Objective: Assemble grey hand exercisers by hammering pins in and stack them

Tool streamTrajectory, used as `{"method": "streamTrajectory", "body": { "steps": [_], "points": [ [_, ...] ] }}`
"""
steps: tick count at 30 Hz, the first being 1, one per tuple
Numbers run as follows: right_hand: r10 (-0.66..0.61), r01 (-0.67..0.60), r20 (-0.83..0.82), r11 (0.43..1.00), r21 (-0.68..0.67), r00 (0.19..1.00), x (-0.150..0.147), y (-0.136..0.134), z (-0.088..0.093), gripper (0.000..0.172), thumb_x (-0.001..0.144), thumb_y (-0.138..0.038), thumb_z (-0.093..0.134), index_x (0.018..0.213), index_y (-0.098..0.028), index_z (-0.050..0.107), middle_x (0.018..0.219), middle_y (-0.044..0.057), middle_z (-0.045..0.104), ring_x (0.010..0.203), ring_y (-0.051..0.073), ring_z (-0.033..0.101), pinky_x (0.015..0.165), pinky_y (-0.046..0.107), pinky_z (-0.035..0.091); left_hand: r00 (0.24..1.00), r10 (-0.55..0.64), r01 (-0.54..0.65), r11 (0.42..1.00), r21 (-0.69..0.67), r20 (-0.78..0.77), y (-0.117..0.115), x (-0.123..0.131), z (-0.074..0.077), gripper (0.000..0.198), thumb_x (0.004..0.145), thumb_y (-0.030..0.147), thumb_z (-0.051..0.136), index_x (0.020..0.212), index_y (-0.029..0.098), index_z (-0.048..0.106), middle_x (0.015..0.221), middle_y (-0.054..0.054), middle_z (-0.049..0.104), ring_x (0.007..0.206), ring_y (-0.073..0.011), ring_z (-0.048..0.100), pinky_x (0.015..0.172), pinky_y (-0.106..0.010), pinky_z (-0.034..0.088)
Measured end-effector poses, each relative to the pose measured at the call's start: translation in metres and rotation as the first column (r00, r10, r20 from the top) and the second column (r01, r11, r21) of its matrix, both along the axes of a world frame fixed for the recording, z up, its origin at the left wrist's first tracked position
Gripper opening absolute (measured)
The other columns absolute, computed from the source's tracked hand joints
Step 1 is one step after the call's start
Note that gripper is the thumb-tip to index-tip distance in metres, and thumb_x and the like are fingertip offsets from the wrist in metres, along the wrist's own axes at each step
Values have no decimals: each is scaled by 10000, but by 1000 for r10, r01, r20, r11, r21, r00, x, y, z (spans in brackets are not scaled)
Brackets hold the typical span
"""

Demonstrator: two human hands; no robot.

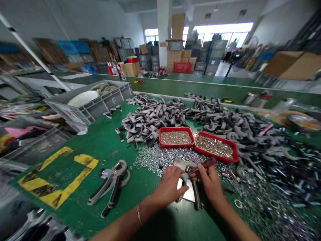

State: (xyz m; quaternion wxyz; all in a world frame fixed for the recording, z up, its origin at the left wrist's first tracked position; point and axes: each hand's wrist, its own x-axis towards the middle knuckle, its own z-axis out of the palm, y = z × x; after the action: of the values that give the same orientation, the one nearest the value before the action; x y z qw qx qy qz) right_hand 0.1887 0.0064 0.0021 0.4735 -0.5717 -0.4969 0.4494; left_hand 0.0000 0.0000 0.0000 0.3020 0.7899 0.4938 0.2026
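The left hand (170, 183) grips a clamp (197, 196) on a metal plate (179, 163), six o'clock from two red trays (176, 145) of small parts (175, 137), while the right hand (209, 182) is curled around a screwdriver (208, 163) at the clamp's one o'clock, and a second clamp (116, 174) lies at nine o'clock on the green table (142, 204).

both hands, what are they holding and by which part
The right hand grips a red-handled tool, apparently near the handle's inner end. The left hand is at a clamp; its exact hold cannot be told.
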Motion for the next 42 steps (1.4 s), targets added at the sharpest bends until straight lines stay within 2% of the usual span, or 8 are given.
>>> {"method": "streamTrajectory", "body": {
  "steps": [4, 10, 17, 25, 29, 34, 38, 42],
  "points": [
    [-3, -7, 214, 999, 47, 977, 2, 0, 0, 300, 944, -540, 474, 944, -242, 505, 786, 60, 731, 696, 255, 712, 674, 364, 562, 1000, -4, 4, 1000, 0, -8, 0, -1, -3, 454, 821, 312, 701, 1221, 201, 517, 1233, -89, 523, 1180, -281, 438, 1072, -460, 322],
    [148, -245, 669, 968, 52, 728, -8, 7, 6, 281, 977, -453, 364, 967, -207, 499, 804, 115, 687, 727, 300, 685, 660, 378, 481, 998, 1, 0, 1000, 9, -63, 0, 2, 4, 455, 838, 347, 693, 1233, 204, 520, 1235, -92, 533, 1177, -285, 453, 1051, -458, 347],
    [274, -391, 582, 917, 83, 766, 1, 12, 25, 231, 943, -418, 499, 925, -202, 578, 806, 58, 712, 744, 229, 673, 692, 320, 505, 984, -13, 23, 998, 59, -176, -3, 5, 18, 446, 834, 394, 694, 1218, 208, 562, 1214, -91, 567, 1151, -301, 480, 1009, -465, 381],
    [257, -253, -43, 964, 81, 965, 26, -26, 62, 336, 986, -537, 347, 988, -238, 501, 635, -11, 654, 455, 154, 548, 472, 271, 481, 959, 52, -19, 992, 121, -280, -14, 19, 17, 403, 862, 401, 644, 1182, 159, 604, 1153, -117, 595, 1113, -310, 497, 1008, -482, 380],
    [208, -177, 563, 978, -110, 800, 79, 3, 41, 315, 900, -534, 495, 822, -235, 550, 681, 37, 665, 600, 220, 631, 602, 325, 495, 949, 86, -52, 991, 122, -302, -16, 9, 20, 439, 860, 423, 648, 1199, 147, 601, 1193, -131, 590, 1124, -315, 500, 1007, -489, 393],
    [112, -224, 845, 975, 10, 523, 112, 20, 55, 312, 904, -489, 524, 1020, -227, 649, 947, 112, 721, 831, 290, 680, 751, 390, 501, 936, -49, 130, 968, 213, -349, 48, -13, 50, 306, 966, 343, 535, 1232, 202, 589, 1180, -76, 616, 1126, -234, 535, 1000, -394, 433],
    [169, -442, 889, 896, 42, 426, 59, 58, 82, 254, 979, -294, 455, 976, -203, 693, 1014, 89, 701, 929, 217, 659, 836, 319, 496, 837, 40, 116, 962, 248, -546, 135, -15, 73, 220, 985, 156, 464, 1119, 129, 637, 1144, -118, 633, 1103, -211, 577, 979, -366, 468],
    [128, -469, 928, 881, 55, 350, -9, 124, 73, 200, 954, -201, 529, 878, -161, 710, 1016, 100, 692, 1051, 228, 620, 921, 344, 482, 773, 97, 57, 974, 221, -627, 178, -9, 65, 304, 946, 318, 604, 1188, 134, 598, 1180, -103, 622, 1008, -218, 634, 860, -412, 555]
  ]
}}
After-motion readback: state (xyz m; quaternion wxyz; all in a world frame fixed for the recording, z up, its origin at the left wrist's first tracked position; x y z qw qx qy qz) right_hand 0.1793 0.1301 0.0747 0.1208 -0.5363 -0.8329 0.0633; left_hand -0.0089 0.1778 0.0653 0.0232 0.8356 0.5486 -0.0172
